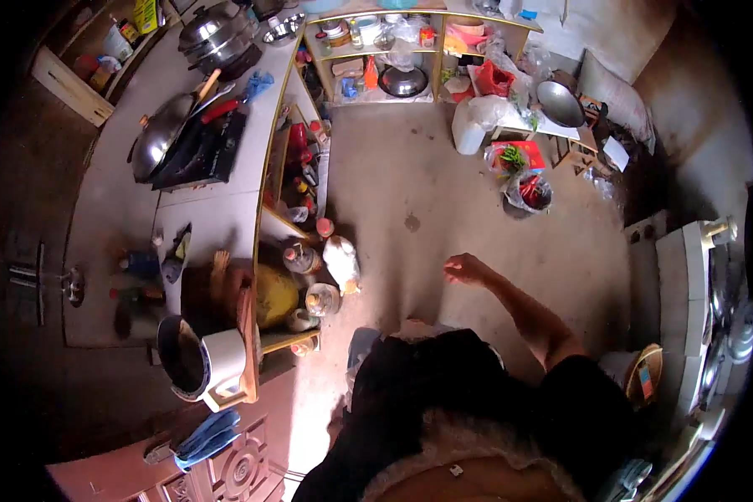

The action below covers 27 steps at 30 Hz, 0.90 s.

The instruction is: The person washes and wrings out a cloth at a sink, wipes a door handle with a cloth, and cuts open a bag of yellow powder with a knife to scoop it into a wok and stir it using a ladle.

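Observation:
My right hand hangs in front of my body over the bare concrete floor. Its fingers look loosely curled in, and I see nothing held in them. It touches no object. Closest beyond it are a bucket lined with a plastic bag with red contents, and a bag of green vegetables, both on the floor side by the low table. My left hand does not show; the dark shirt and the left side of my body cover that area.
On my left, a counter carries a lidded wok, a steamer pot and a rice cooker. Bottles stand on the floor beside it. Shelves line the back; a low table holds a metal pan.

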Available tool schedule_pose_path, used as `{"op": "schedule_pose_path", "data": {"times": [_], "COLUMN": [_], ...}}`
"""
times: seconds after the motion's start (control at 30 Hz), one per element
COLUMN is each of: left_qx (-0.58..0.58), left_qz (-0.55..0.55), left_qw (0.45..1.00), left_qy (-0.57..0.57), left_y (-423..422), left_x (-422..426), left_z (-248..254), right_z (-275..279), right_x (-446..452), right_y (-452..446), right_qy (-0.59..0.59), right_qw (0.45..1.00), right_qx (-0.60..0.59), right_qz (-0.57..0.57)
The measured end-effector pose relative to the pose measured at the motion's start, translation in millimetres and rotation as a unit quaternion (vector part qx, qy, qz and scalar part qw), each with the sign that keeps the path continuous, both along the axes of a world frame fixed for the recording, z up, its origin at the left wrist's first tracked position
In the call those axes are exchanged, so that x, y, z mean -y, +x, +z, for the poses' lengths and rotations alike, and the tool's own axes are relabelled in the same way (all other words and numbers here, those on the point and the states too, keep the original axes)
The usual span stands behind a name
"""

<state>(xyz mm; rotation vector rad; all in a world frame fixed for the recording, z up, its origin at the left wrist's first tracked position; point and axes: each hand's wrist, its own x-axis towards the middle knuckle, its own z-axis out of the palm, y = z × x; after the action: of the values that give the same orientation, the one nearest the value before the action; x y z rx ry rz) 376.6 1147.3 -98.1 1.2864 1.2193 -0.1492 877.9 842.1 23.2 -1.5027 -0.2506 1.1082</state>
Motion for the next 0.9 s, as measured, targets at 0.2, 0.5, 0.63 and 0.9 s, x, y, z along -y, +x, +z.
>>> {"op": "schedule_pose_path", "data": {"times": [0.2,0.5,0.63,0.9], "left_qx": [0.119,0.105,0.057,0.069], "left_qz": [0.017,-0.117,-0.107,-0.132], "left_qw": [0.993,0.987,0.984,0.987], "left_qy": [0.014,-0.046,-0.127,-0.059], "left_y": [164.4,387.1,479.9,636.1], "left_x": [-125.7,-188.0,-238.4,-303.8], "left_z": [-9.3,-56.3,-87.1,-68.0], "right_z": [223.2,466.8,509.9,513.2], "right_x": [-85.0,-150.3,-213.2,-291.6], "right_y": [44.4,168.0,232.8,358.8], "right_qy": [0.204,0.551,0.564,0.617], "right_qw": [0.96,0.758,0.756,0.704], "right_qx": [0.185,0.312,0.286,0.305], "right_qz": [-0.054,0.155,0.169,0.175]}}
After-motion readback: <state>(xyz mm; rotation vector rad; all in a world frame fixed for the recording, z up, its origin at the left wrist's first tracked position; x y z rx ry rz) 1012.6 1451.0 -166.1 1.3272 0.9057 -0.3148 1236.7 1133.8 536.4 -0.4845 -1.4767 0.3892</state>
